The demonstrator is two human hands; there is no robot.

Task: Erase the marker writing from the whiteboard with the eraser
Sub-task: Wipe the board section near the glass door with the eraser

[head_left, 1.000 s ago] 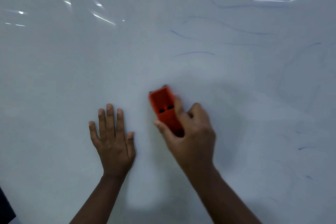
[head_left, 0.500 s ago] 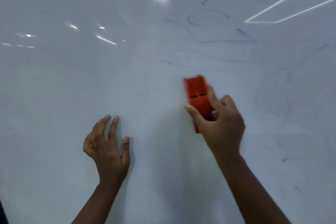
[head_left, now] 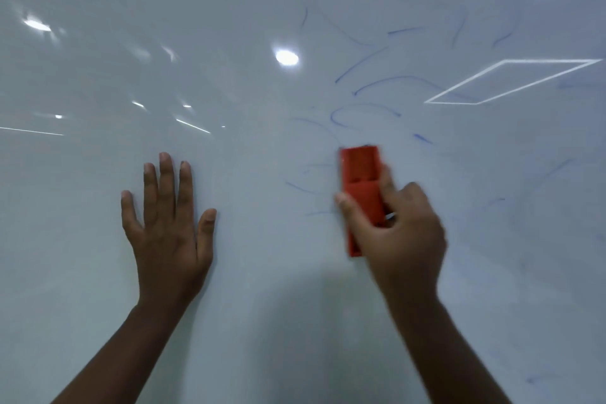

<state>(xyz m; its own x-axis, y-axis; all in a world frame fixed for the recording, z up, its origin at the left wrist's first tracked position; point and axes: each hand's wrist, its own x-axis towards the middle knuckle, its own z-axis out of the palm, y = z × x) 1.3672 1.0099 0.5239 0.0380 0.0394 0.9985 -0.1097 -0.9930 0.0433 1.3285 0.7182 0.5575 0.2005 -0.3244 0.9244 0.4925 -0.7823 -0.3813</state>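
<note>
Head: eraser [head_left: 360,180] in right hand [head_left: 400,239] grip.

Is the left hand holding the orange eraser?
No, the left hand lies flat and open on the whiteboard; the right hand grips the orange eraser.

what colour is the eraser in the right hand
Orange-red; the eraser shows clearly in the head view.

I see a pale grey-white whiteboard [head_left: 98,272], glossy, dotted with bright white light reflections [head_left: 287,57] and one white outlined quadrilateral glare at the right. Thin blue marker strokes [head_left: 357,67] curl and scatter across its upper right, fading to faint smears lower down. The eraser [head_left: 360,180] I make out is plain orange-red.
</note>
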